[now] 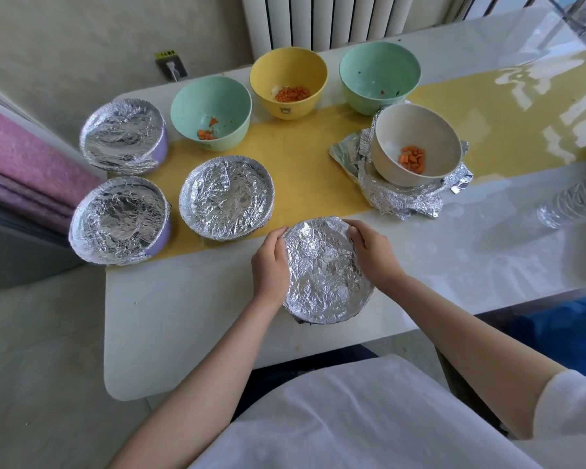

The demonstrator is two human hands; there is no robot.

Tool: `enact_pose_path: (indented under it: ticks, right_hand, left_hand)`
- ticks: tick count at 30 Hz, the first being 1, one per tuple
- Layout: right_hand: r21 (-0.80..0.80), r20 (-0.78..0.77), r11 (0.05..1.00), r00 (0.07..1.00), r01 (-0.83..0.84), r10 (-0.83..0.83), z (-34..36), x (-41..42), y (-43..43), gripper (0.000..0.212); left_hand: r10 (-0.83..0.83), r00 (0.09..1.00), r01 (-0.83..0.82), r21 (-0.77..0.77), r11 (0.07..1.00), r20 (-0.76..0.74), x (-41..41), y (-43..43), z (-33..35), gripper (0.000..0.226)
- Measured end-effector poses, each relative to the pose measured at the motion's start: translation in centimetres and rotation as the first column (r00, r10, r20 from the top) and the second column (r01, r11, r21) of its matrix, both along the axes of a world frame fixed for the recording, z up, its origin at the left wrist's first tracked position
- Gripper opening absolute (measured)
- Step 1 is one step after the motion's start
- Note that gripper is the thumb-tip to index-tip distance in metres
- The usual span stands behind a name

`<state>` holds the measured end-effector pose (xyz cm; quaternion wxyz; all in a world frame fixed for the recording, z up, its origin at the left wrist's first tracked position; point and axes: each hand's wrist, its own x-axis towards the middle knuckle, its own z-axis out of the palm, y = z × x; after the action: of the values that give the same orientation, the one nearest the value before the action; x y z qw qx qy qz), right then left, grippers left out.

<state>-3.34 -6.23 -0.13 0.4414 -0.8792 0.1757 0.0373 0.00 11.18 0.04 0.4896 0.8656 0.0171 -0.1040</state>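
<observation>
Near the front edge of the white table, the fingers of the left hand curl against the left side of a foil-covered bowl, with the thumb lying along its rim. The right hand takes the opposite side, its fingers bent over the far right rim and onto the foil. Both hands grip the bowl between them. Whether it rests on the table or is lifted cannot be told. Crinkled foil spans its whole top, and a dark edge of the bowl shows under the foil on the near side.

Just beyond the left hand, on a yellow strip running across the table, stands the middle foiled bowl. To its left is the near purple bowl, and behind that the far purple bowl, both also capped with foil.

Further back stand three uncovered bowls in a row. A mint bowl holds a few carrot scraps, a yellow bowl holds diced carrot, and a green bowl holds only specks. To the right, a beige bowl with carrot chunks sits on a crumpled foil sheet. A plastic bottle lies at the right edge of the view.
</observation>
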Motion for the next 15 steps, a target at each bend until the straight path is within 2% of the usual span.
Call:
enact_pose_path:
  ticks: [9, 13, 15]
  right_hand:
    - [-0.108, 0.038, 0.994, 0.999, -0.019, 0.024, -0.68, 0.28, -0.20, 0.027]
    - [-0.091, 0.013, 0.995, 0.999, -0.044, 0.046, -0.39, 0.41, -0.15, 0.025]
    - [-0.108, -0.034, 0.991, 0.996, -0.084, 0.081, -0.43, 0.33, -0.12, 0.030]
  left_hand:
    - [0.075, 0.995, -0.078, 0.046, 0.996, 0.058, -0.25, -0.50, -0.31, 0.029]
    - [0.060, 0.998, -0.061, 0.022, 0.998, 0.035, -0.02, -0.26, -0.42, 0.029]
    - [0.015, 1.000, -0.015, 0.007, 1.000, 0.022, 0.08, 0.18, -0.50, 0.030]
